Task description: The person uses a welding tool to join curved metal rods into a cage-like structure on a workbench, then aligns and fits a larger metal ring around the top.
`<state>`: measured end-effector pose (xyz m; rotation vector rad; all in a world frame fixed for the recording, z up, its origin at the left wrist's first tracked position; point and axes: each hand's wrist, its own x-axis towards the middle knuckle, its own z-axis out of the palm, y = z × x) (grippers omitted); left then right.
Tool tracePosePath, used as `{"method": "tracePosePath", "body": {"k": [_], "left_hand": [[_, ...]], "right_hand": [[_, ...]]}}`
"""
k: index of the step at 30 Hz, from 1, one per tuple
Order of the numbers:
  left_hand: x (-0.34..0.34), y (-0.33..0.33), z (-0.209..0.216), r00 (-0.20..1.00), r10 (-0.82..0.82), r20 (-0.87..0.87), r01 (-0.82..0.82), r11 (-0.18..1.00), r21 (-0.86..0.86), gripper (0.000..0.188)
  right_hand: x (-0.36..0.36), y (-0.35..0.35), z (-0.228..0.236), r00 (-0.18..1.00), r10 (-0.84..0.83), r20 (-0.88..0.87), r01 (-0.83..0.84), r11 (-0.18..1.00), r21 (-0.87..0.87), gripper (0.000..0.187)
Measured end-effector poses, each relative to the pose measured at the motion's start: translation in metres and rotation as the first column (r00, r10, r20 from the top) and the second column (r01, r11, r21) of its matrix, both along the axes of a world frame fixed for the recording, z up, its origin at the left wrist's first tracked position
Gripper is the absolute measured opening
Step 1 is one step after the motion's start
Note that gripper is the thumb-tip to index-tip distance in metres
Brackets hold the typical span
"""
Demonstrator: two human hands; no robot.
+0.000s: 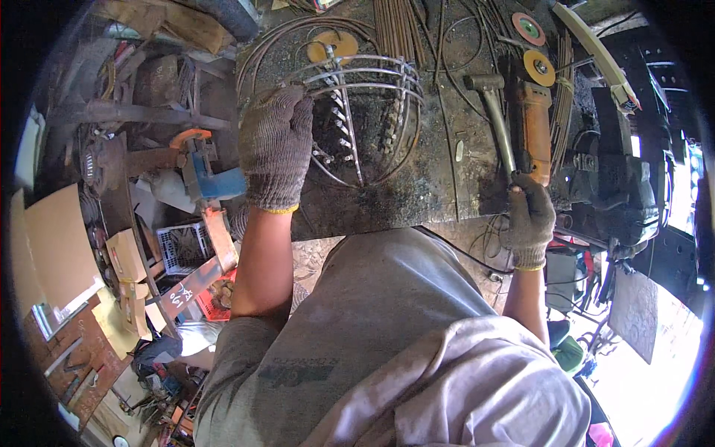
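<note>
My left hand [277,145], in a dark knitted glove with a yellow cuff edge, is closed on the left side of a round metal rod frame [356,153]. Curved bars form the frame, and short stubs line its straight bars. It rests on the dark, grimy workbench [417,201]. At the bench's right front edge, my gloved right hand [531,220] is closed around the handle end of a hammer [497,123]. The hammer head lies farther back on the bench. Just right of the hammer is an orange angle grinder [535,123] with a yellow disc.
A bundle of thin rods [398,30] and coiled wire lie at the back. Loose discs are there too, one yellow [333,46] and one reddish [528,29]. On the left stand a blue clamp-like tool [212,179] and a plastic crate [185,246]. A dark machine [614,197] stands right.
</note>
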<state>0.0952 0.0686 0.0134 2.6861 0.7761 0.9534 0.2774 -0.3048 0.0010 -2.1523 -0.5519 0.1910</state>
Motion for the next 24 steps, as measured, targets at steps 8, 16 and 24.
{"method": "tracePosePath", "body": {"k": [8, 16, 24], "left_hand": [[0.002, -0.006, 0.01, 0.999, 0.025, -0.038, -0.026, 0.999, -0.031, 0.018], [-0.001, -0.002, 0.006, 1.0, 0.01, -0.024, -0.011, 1.0, -0.014, 0.016], [0.008, -0.011, -0.002, 0.997, -0.065, -0.039, 0.048, 0.94, -0.337, 0.029]], "right_hand": [[0.007, -0.023, -0.004, 0.986, -0.165, -0.012, 0.166, 0.979, 0.119, 0.023], [0.021, -0.067, -0.003, 0.927, -0.321, 0.193, 0.307, 0.947, 0.097, 0.026], [0.015, -0.13, -0.012, 0.756, -0.586, 0.291, 0.538, 0.81, 0.235, 0.027]]}}
